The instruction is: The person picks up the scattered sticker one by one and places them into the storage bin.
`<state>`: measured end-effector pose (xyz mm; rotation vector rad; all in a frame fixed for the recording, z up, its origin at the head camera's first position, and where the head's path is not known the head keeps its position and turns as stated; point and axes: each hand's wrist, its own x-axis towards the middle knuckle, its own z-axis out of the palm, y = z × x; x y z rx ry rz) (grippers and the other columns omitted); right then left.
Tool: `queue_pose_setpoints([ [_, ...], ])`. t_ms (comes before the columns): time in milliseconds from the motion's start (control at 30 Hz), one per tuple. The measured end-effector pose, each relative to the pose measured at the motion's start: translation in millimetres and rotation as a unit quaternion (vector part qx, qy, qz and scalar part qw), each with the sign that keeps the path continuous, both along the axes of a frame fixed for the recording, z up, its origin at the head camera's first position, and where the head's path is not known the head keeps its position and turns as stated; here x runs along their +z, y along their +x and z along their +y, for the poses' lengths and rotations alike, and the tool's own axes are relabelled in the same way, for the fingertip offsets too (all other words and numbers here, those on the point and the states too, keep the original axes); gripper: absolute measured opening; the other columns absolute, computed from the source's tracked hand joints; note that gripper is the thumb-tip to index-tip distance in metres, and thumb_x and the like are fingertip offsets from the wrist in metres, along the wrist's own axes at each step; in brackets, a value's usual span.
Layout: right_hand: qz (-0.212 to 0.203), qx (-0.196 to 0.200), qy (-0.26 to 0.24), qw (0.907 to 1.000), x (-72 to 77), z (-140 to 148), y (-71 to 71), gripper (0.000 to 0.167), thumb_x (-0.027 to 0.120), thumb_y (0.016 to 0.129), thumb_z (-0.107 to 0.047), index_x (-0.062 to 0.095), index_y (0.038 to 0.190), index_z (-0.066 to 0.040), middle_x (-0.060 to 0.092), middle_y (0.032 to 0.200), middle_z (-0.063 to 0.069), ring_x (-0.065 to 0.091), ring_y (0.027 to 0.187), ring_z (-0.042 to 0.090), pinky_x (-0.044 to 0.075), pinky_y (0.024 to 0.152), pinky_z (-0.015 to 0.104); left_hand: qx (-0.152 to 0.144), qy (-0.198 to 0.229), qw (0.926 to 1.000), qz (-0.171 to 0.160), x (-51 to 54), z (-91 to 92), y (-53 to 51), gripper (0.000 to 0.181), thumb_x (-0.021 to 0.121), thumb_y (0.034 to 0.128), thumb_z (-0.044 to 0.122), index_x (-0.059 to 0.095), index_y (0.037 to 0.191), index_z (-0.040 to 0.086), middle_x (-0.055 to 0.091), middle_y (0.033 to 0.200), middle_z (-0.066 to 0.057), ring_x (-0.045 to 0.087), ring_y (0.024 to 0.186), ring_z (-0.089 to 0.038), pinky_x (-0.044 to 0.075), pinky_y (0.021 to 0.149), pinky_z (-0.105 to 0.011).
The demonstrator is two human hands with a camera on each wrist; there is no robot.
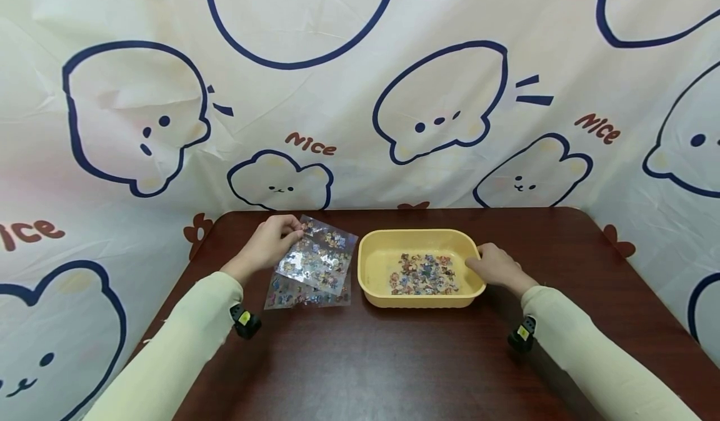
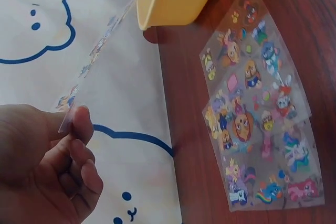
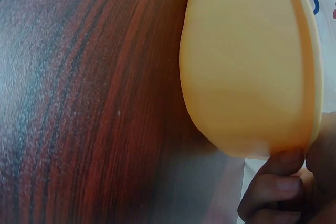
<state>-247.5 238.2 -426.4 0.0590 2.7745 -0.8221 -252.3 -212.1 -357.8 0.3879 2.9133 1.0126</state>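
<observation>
My left hand (image 1: pixel 267 246) pinches the corner of a clear sticker sheet (image 1: pixel 322 255) with cartoon figures, between thumb and fingers. In the left wrist view the held sheet (image 2: pixel 97 45) appears almost edge-on, raised off the table. Beneath it, overlapping clear sticker sheets (image 2: pixel 265 129) lie flat on the tabletop. Beside them stands a yellow plastic basin (image 1: pixel 422 302), with small colourful cartoon stickers (image 1: pixel 424 275) lying on its floor. At the basin's right end, my right hand (image 1: pixel 497 266) grips the rim, thumb inside and fingers against the outer wall.
The dark brown wooden table (image 1: pixel 360 365) has rounded far corners. Behind it and along the sides hangs a pale cloth (image 1: pixel 354 108) printed with blue bear outlines. A black wrist device (image 1: pixel 245 321) sits by the left cuff, another (image 1: pixel 522 335) by the right.
</observation>
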Motion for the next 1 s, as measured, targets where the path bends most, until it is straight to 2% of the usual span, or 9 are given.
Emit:
queue_pose_setpoints([
  [233,0.001,0.001,-0.002,1.0,-0.6,0,-0.3,0.039,0.051,0.098,-0.025,0.063,0.118,0.006,0.066,0.075,0.007,0.064,0.06,0.013,0.05,0.055,0.028,0.008,0.031,0.9995,-0.009,2.6,6.2,2.0,0.015,0.054,0.1045,0.012,0.065,0.107,0.002,0.074,0.1,-0.019,0.057,0.07,-0.018,0.047,0.063,-0.032],
  [333,0.001,0.001,0.001,1.0,-0.9,0,-0.6,0.039,0.051,0.098,-0.025,0.063,0.119,0.006,0.067,0.075,0.007,0.064,0.06,0.013,0.05,0.056,0.028,0.005,0.038,0.9992,-0.009,3.2,9.4,2.3,0.016,0.054,0.1046,0.012,0.065,0.107,0.002,0.074,0.095,-0.019,0.055,0.064,-0.016,0.046,0.06,-0.031],
  [567,-0.002,-0.002,0.005,1.0,-2.2,1,-0.5,0.041,0.051,0.098,-0.026,0.063,0.121,0.006,0.067,0.076,0.007,0.065,0.061,0.014,0.049,0.057,0.029,-0.005,0.062,0.998,-0.009,3.1,18.5,4.2,0.015,0.055,0.1043,0.013,0.065,0.105,0.002,0.07,0.079,-0.01,0.049,0.056,-0.015,0.043,0.053,-0.03],
  [733,-0.003,-0.003,0.003,1.0,-1.9,1,-0.2,0.041,0.051,0.099,-0.026,0.062,0.121,0.007,0.067,0.076,0.007,0.065,0.061,0.014,0.049,0.058,0.029,-0.01,0.068,0.9976,-0.007,1.8,23.1,6.1,0.014,0.055,0.1043,0.013,0.065,0.105,0.003,0.073,0.087,-0.013,0.051,0.059,-0.016,0.044,0.057,-0.031],
  [867,-0.002,-0.003,0.001,1.0,-1.6,1,0.0,0.04,0.051,0.098,-0.026,0.063,0.12,0.006,0.067,0.075,0.007,0.064,0.06,0.013,0.05,0.056,0.029,-0.014,0.073,0.9972,-0.007,2.0,26.3,7.3,0.015,0.056,0.1041,0.012,0.065,0.106,0.001,0.075,0.096,-0.017,0.058,0.067,-0.019,0.049,0.061,-0.031],
  [1000,-0.001,-0.005,0.001,1.0,-2.2,1,-0.4,0.038,0.051,0.098,-0.026,0.064,0.118,0.005,0.066,0.075,0.006,0.064,0.06,0.013,0.049,0.056,0.029,-0.02,0.084,0.9962,-0.015,2.1,30.5,7.4,0.015,0.056,0.104,0.012,0.065,0.107,0.001,0.074,0.092,-0.016,0.059,0.065,-0.021,0.05,0.058,-0.031],
])
